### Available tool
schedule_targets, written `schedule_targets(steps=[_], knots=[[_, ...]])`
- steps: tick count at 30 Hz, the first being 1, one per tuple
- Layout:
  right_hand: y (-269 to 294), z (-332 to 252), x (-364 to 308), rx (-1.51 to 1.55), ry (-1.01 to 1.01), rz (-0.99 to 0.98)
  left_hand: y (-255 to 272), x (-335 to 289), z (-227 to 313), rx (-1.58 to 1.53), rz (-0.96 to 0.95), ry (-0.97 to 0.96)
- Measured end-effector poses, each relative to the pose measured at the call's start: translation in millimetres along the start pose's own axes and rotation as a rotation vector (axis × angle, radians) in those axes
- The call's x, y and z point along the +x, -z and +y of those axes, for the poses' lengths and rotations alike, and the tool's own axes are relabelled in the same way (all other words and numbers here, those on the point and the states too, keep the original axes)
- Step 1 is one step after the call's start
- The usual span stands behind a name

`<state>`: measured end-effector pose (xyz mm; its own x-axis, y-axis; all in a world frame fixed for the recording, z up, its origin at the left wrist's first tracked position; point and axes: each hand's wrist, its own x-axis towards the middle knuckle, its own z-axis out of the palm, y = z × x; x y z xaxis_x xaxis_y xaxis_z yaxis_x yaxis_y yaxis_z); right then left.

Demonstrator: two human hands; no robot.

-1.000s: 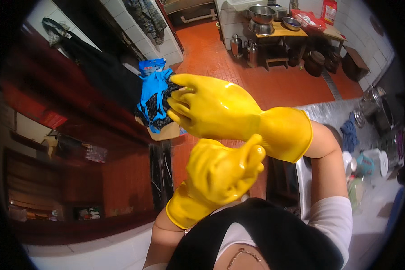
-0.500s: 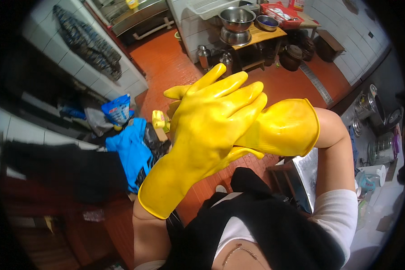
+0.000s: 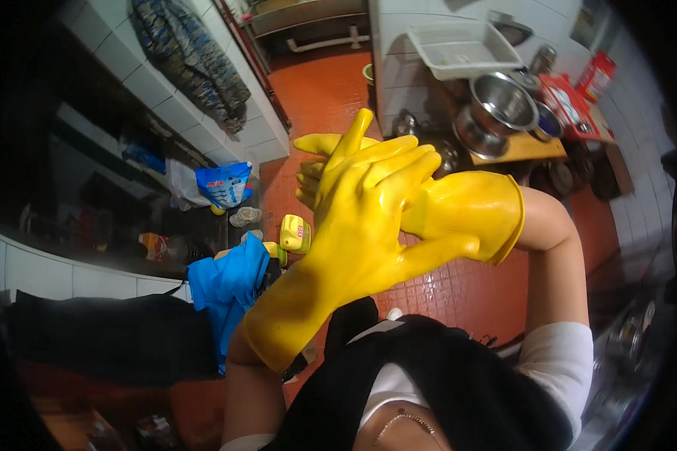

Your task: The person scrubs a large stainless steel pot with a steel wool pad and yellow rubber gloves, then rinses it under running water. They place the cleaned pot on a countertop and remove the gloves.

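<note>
Both my hands wear long yellow rubber gloves. My left hand (image 3: 368,207) crosses over my right, its back facing up. The left fingers lie stretched over the right glove, and the left thumb points out to the right beside the right cuff (image 3: 478,210). From under it, the fingers of my right hand (image 3: 320,145) stick out to the left, stretched; the rest of that hand is hidden. The gloves touch each other. No other thing shows in either hand. The left glove's cuff (image 3: 271,338) reaches partway up my forearm.
At back right, a wooden table (image 3: 530,148) bears steel bowls (image 3: 504,101), near a white plastic basket (image 3: 466,56). Left of my hands are a yellow container (image 3: 295,233), a blue cloth (image 3: 229,278) and a blue bag (image 3: 226,186). A camouflage garment (image 3: 192,64) hangs on the wall.
The view has turned, so the table and bowls appear farther right and lower. My left thumb has swung out to the right. The left hand still lies over the right.
</note>
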<state>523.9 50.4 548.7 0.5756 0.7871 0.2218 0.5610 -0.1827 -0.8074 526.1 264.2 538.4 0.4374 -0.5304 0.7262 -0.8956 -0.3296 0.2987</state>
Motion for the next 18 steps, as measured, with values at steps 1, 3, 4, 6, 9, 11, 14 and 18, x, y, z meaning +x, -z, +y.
schedule_targets(steps=[1,3,4,6,9,11,14,18], knots=[[14.7,14.9,17.0,-0.004,0.010,-0.017,-7.4,6.8,-21.9,0.048,0.038,0.045],[44.4,44.7,53.2,-0.018,0.052,-0.052,-15.7,18.3,-70.6,0.151,0.108,0.048],[56.2,58.9,72.1,-0.021,0.080,-0.049,-19.1,24.4,-94.9,0.143,0.158,0.060],[80.9,86.5,110.6,-0.040,0.135,-0.062,-25.5,40.2,-140.6,0.128,0.247,0.052],[125.1,120.9,161.0,-0.047,0.143,-0.029,-19.4,65.5,-198.3,0.191,0.182,0.142],[153.1,140.0,185.0,-0.038,0.048,-0.022,-18.7,89.9,-240.4,0.181,0.167,0.153],[192.9,175.5,219.3,0.010,-0.051,-0.006,-23.3,128.0,-309.5,0.121,0.181,0.103],[232.9,233.2,267.6,0.567,-0.158,0.152,-39.5,164.3,-396.7,-0.055,0.088,0.117]])
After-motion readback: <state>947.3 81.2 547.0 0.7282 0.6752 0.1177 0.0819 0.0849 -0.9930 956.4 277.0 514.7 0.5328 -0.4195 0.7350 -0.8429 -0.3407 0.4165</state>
